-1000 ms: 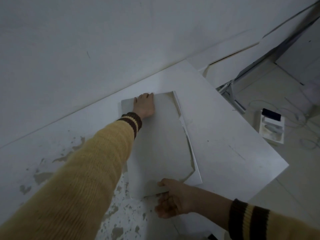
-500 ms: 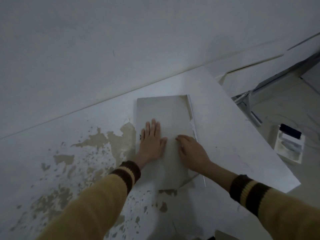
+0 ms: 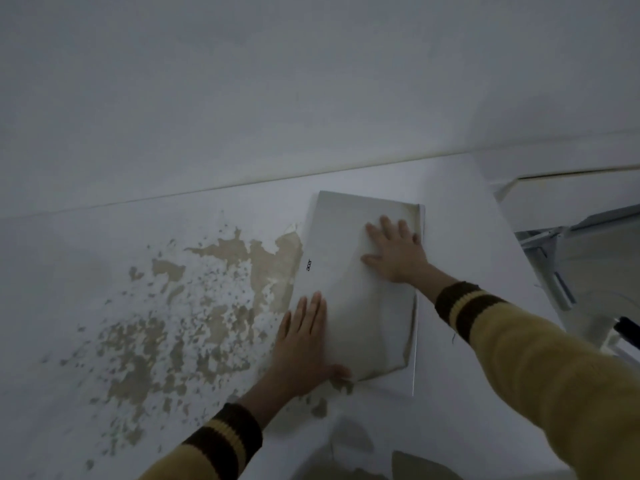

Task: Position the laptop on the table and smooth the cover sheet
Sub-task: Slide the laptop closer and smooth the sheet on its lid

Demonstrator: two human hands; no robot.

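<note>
A closed silver laptop with a small black logo lies flat on the white table, near the wall. A pale grey cover sheet with torn edges lies over most of its lid. My left hand rests flat, fingers together, on the near left part of the lid and sheet. My right hand presses flat on the far right part of the sheet, fingers spread. Both hands hold nothing.
The table's white coating has peeled left of the laptop, showing tan patches. A white wall runs along the far edge. To the right, past the table's edge, stand a metal frame and a dark object on the floor.
My hands moved apart: the right slid toward the far right corner of the sheet, the left toward the near left edge. The camera view shifted, so the laptop appears further right.
</note>
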